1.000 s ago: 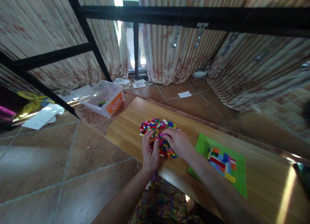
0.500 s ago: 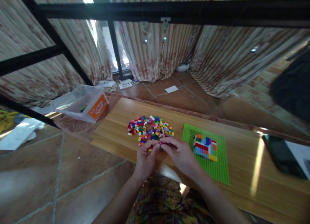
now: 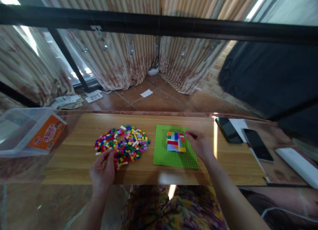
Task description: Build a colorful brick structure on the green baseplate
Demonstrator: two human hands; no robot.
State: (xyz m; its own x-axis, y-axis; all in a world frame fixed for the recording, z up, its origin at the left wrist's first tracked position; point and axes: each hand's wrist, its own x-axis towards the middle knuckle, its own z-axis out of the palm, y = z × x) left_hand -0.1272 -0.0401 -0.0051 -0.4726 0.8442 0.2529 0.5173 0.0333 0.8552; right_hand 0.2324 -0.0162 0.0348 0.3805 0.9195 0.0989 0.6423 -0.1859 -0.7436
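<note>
green is the baseplate, which lies flat on the wooden table, a little right of the centre of the frame; on its middle part sits a low block of coloured bricks, with red, blue, orange and yellow ones. the right hand is at the upper right edge of this block; its thumb and finger are narrow, pinching what seems to be a small pink brick. the left hand is half curled at the lower left side of the loose bricks, left of the centre; its thumb is close to the fingers, but whether a brick is between them i cannot tell.

as i judge, the pink brick could slip, because it is very small and only the fingertips keep it; if it were pressed down a little turned, it could sit crooked on the studs, or push the neighbour bricks loose; the fingers also hide part of the edge, so a wrong row of studs is an easy mistake. the left hand is away from the baseplate, so a sideways push could make the plate slide; the loose bricks could also scatter, if the left wrist swept through them.
</note>
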